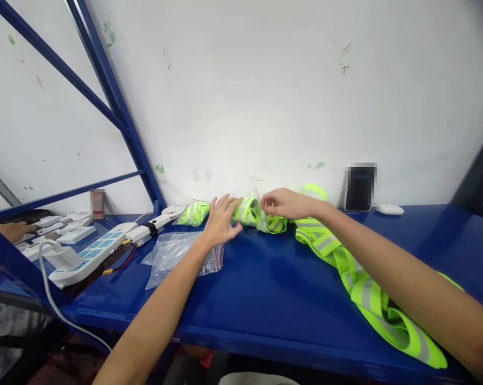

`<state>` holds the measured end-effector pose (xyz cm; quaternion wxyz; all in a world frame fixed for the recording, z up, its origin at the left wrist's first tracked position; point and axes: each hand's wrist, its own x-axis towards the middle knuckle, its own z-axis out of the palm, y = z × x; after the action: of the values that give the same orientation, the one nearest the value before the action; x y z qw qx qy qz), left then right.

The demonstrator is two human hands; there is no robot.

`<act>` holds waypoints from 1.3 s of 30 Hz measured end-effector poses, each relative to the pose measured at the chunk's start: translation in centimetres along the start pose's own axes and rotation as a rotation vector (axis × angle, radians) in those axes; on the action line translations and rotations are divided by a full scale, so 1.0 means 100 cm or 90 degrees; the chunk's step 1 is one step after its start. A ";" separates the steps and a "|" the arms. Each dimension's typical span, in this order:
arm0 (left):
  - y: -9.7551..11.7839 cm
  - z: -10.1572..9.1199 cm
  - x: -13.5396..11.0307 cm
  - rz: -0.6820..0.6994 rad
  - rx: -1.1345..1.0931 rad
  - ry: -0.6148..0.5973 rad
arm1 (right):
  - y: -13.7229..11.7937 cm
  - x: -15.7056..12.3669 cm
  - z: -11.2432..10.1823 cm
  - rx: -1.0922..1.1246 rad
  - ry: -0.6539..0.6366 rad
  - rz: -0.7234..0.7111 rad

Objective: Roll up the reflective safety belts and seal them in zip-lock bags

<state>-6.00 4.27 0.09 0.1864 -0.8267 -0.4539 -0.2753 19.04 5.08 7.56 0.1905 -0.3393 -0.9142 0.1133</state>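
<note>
The left hand (222,220) is open, with fingers spread and thumb extended to the right; its fingertips are at the left end of a yellow-green reflective bundle (247,211), and firm contact cannot be confirmed. The right hand (283,202) has curled fingers with the thumb close to them, located at the right edge of the clear bag (261,218) around the bundle; whether it grips film or fabric cannot be determined. The bundle is located between the 2 hands, near the rear of the blue counter (265,294). Both forearms extend forward from the near side and converge toward the bundle. The left forearm passes over the right part of the flat clear bags (167,259); the right forearm crosses above a long reflective strip (363,291), which runs toward the front right corner. The wall (241,96) bounds the working area directly behind the bundle. A second bundle (195,214) is positioned just left of the left hand. Between the 2 forearms, bare counter surface extends to the front edge. The power strip (92,258) is at the left, well apart from both hands.
</note>
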 end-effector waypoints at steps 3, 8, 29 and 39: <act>0.001 0.004 -0.002 -0.007 -0.044 -0.044 | 0.008 0.006 0.026 0.003 0.012 -0.001; 0.009 0.009 -0.002 0.022 -0.129 -0.017 | 0.018 0.013 0.078 0.043 0.085 0.010; 0.025 0.026 0.000 0.006 -0.134 -0.045 | 0.026 0.001 0.111 0.279 0.139 0.054; 0.023 0.028 0.000 0.017 -0.180 -0.051 | 0.028 0.001 0.114 0.283 0.149 0.041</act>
<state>-3.18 4.65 -2.22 0.0534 -0.8609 -0.4070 -0.3006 15.73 6.37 -3.67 0.3614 -0.3293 -0.8271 0.2771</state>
